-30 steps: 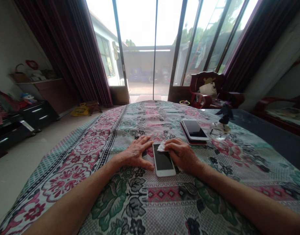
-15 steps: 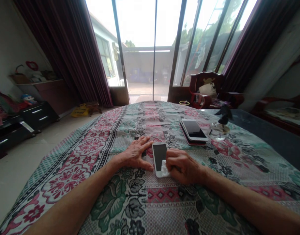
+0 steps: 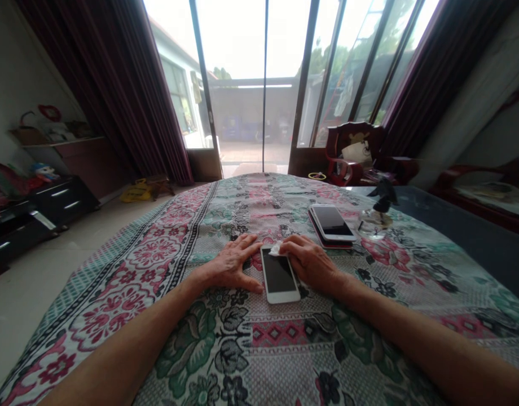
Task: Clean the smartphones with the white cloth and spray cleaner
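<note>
A white smartphone with a dark screen lies face up on the patterned tablecloth. My left hand rests beside its left edge, fingers spread, the thumb and a fingertip close to the phone's side. A crumpled white tissue is pinched in my right hand and pressed on the upper end of the screen. That hand covers part of the phone's upper right edge.
Right of my hands, another white phone lies on a dark, red-edged flat thing. Beyond it stands a clear glass bowl with a dark figure on top. A wooden chair stands past the table, near glass doors.
My right hand has moved the tissue from the lower right of the phone up to its top end. The left hand stays beside the phone. The view has shifted slightly.
</note>
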Motion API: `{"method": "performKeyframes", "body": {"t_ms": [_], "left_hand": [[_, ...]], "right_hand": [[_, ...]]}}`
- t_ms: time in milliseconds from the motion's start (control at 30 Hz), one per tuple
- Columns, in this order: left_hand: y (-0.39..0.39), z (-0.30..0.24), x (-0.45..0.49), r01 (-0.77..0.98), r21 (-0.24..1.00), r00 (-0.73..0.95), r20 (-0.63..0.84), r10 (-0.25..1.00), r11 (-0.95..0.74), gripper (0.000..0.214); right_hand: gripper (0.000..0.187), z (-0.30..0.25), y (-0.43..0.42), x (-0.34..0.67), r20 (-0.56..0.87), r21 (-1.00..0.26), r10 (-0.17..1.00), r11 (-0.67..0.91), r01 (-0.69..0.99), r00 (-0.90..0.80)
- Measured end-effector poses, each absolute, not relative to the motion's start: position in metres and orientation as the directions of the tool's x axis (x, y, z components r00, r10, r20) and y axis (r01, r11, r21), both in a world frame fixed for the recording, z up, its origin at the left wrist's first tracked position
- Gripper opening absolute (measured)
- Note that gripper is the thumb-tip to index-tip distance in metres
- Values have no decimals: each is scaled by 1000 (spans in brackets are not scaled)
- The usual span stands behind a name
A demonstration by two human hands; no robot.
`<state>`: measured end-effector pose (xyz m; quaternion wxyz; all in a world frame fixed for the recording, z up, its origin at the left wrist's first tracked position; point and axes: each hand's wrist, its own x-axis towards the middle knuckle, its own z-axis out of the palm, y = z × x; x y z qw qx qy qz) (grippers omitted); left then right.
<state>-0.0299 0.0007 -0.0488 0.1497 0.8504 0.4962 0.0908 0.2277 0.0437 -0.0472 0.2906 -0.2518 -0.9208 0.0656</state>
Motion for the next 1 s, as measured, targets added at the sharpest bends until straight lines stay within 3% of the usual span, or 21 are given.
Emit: {"method": "performKeyframes", "body": {"t_ms": [300, 433, 633, 1000], "left_hand": [[1, -50, -30, 824, 346, 479, -4, 878, -449, 108], [1, -50, -30, 821, 343, 485, 3, 875, -456, 107], [1, -49, -29, 820, 345, 485, 6, 874, -458, 105], [2, -51, -28, 825, 346, 469, 18, 883, -446, 102]], "right_hand": [[10, -43, 34, 226, 526, -352, 521, 853, 385, -672], [15, -45, 39, 224, 514, -408, 577, 815, 411, -635], [19, -46, 42, 226, 535, -410, 527, 846, 343, -660], [18, -44, 12, 236, 521, -432, 563, 822, 370, -642]]}}
